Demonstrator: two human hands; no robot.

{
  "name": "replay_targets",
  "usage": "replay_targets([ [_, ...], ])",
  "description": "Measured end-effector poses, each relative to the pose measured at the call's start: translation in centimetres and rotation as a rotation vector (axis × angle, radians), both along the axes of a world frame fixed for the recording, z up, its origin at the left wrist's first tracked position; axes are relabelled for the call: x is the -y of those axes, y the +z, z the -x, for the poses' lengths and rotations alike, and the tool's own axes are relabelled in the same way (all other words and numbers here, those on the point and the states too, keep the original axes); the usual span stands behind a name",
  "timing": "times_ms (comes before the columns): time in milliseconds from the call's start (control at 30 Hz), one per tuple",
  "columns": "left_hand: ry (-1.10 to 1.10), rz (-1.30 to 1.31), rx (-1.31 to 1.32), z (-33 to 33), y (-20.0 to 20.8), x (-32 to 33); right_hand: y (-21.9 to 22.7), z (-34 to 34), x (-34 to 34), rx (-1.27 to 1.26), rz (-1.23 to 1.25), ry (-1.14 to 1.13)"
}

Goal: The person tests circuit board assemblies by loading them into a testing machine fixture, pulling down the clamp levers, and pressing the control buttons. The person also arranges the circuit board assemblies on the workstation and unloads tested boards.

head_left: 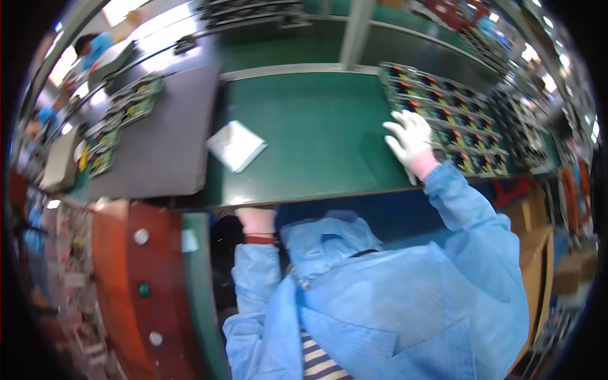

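My right hand (pixel 408 136), in a white glove with a pink cuff, hovers over the right part of the green bench mat, fingers spread. Nothing shows in its grasp. Just beyond it lies a group of circuit boards (pixel 449 120) with black and red parts, set in rows between pale rails; whether my fingertips touch its left edge I cannot tell. Of my left hand (pixel 256 223) only the pink cuff and a bit of glove show at the bench's front edge; its fingers are hidden. Nearest to it on the bench is a folded white cloth or paper (pixel 237 146).
A dark grey conveyor-like panel (pixel 161 133) lies to the left, with green circuit boards (pixel 123 117) along its far side. An orange-red machine cover (pixel 145 278) with buttons stands at lower left. A metal post (pixel 356 35) rises behind the green mat (pixel 304 126). Cardboard boxes (pixel 535 253) stand at right.
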State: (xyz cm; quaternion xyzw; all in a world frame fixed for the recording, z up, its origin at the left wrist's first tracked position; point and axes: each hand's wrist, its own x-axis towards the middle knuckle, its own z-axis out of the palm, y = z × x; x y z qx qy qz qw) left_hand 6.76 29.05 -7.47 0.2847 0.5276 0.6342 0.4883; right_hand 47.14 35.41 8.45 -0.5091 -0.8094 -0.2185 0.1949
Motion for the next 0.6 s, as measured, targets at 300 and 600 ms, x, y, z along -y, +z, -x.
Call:
replay_targets([
  [300,0.17,-0.012,0.806,0.3,7.5,7.9,1.7,24.2,0.4,-0.392,0.413,1.156],
  [600,0.908,0.015,-0.432,1.1,12.4,23.1,1.1,40.8,10.2,-0.375,0.667,2.162],
])
